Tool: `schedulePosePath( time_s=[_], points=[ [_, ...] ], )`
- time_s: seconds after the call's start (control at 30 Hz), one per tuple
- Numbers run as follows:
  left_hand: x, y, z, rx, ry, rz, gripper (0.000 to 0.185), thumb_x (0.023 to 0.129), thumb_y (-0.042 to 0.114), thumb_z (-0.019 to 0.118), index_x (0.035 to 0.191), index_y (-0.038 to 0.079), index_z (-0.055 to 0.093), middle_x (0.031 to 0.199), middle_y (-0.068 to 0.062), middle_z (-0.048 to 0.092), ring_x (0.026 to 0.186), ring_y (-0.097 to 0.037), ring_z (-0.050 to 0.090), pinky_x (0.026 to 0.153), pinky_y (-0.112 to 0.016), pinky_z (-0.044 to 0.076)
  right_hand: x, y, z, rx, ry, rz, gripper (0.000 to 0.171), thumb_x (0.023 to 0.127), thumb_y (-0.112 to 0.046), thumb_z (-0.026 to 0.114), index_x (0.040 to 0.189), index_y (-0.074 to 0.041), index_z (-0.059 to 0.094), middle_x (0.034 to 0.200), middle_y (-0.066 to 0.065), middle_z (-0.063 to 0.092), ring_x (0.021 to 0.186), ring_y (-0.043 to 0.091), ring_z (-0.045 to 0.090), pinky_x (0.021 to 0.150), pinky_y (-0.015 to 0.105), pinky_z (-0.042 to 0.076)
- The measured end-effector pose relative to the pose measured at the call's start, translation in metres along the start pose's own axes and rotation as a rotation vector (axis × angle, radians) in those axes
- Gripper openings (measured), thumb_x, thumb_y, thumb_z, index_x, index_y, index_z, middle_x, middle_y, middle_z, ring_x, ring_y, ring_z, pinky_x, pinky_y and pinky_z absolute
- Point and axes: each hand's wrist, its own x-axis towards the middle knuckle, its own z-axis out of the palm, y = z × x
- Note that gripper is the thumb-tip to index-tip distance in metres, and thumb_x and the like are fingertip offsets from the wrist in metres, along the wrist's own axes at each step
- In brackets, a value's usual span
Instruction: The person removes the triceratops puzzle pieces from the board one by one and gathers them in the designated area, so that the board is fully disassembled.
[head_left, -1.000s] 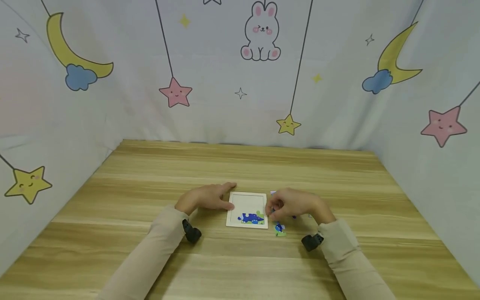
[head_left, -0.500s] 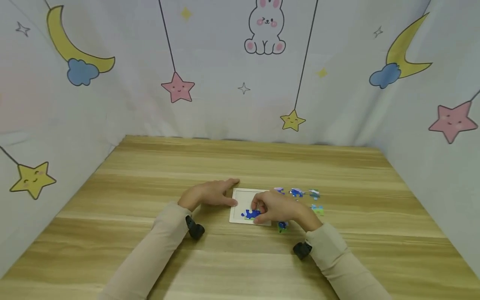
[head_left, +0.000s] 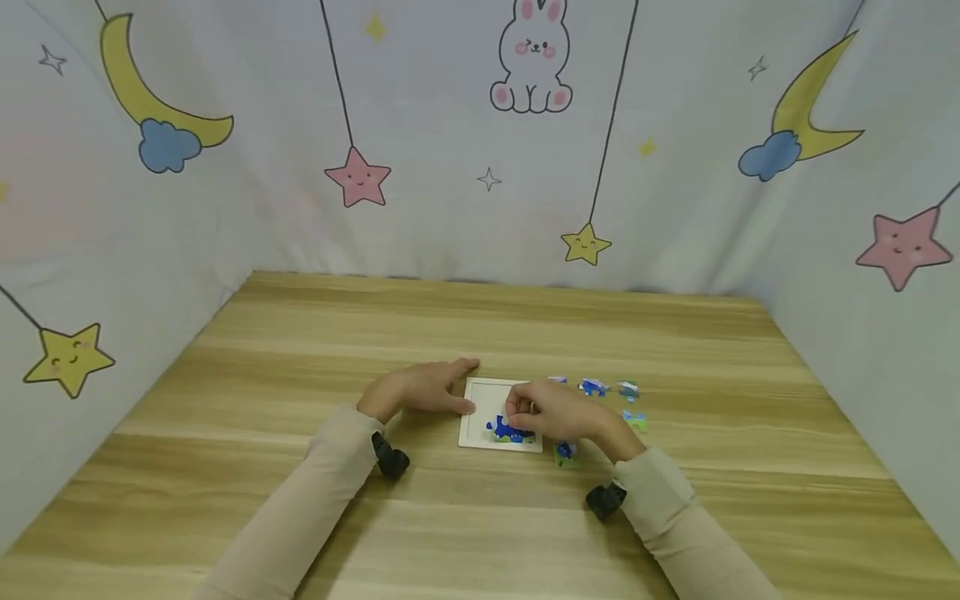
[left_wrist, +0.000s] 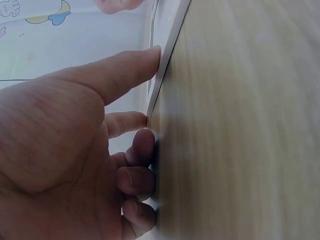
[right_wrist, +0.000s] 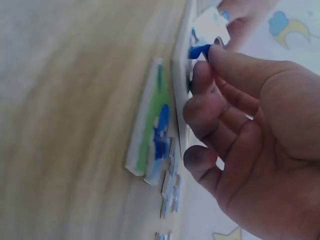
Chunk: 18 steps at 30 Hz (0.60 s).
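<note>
A pale square puzzle tray (head_left: 498, 447) lies on the table, with blue and green jigsaw pieces (head_left: 512, 434) along its near side. My left hand (head_left: 416, 390) is at the tray's left; in the left wrist view its thumb (left_wrist: 132, 72) presses the rim and the index finger reaches the far corner. Over the tray's right part, my right hand (head_left: 561, 412) pinches a blue jigsaw piece (right_wrist: 199, 51) between thumb and index finger. The fingers hide part of that piece. A white-faced piece (right_wrist: 212, 27) shows tilted beyond the thumb tip.
Right of the tray lie several loose jigsaw pieces, among them a blue one (head_left: 592, 387), a pale one (head_left: 628, 389) and a green one (head_left: 634, 421). Another piece (head_left: 565, 454) sits near the tray's near right corner. A printed curtain (head_left: 420, 217) stands behind the table.
My right hand has moved left from the tray's right edge to above the pieces inside it. The pieces there have shifted slightly. My left hand keeps its place at the tray.
</note>
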Motion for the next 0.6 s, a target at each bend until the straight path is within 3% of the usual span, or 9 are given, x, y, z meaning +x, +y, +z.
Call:
schedulePosePath(
  time_s=[0.17, 0.37, 0.6],
  points=[
    [0.001, -0.001, 0.001, 0.015, 0.007, -0.001, 0.078, 0.099, 0.038, 0.062, 0.16, 0.01, 0.022, 0.156, -0.021, 0.036, 0.143, -0.036, 0.035, 0.115, -0.05, 0.028, -0.003, 0.002, -0.004, 0.084, -0.041, -0.026, 0.012, 0.103, -0.014, 0.057, 0.094, -0.008, 0.062, 0.081, 0.004, 0.06, 0.055, 0.012, 0.05, 0.053, 0.024, 0.044],
    [0.002, -0.002, 0.0, 0.018, 0.011, -0.006, 0.079, 0.099, 0.039, 0.063, 0.16, 0.01, 0.022, 0.156, -0.021, 0.037, 0.143, -0.035, 0.035, 0.115, -0.049, 0.029, -0.008, 0.005, -0.018, 0.027, -0.029, -0.035, 0.011, 0.102, -0.016, 0.06, 0.092, -0.011, 0.063, 0.085, -0.001, 0.061, 0.072, 0.013, 0.055, 0.063, 0.026, 0.046],
    [0.002, -0.001, 0.002, 0.009, 0.0, 0.01, 0.079, 0.099, 0.038, 0.063, 0.16, 0.008, 0.022, 0.158, -0.022, 0.033, 0.145, -0.036, 0.03, 0.117, -0.05, 0.026, -0.026, 0.017, -0.038, 0.022, -0.089, -0.015, 0.013, 0.101, -0.012, 0.06, 0.089, -0.009, 0.064, 0.081, 0.0, 0.06, 0.07, 0.016, 0.055, 0.062, 0.027, 0.047]
  ],
)
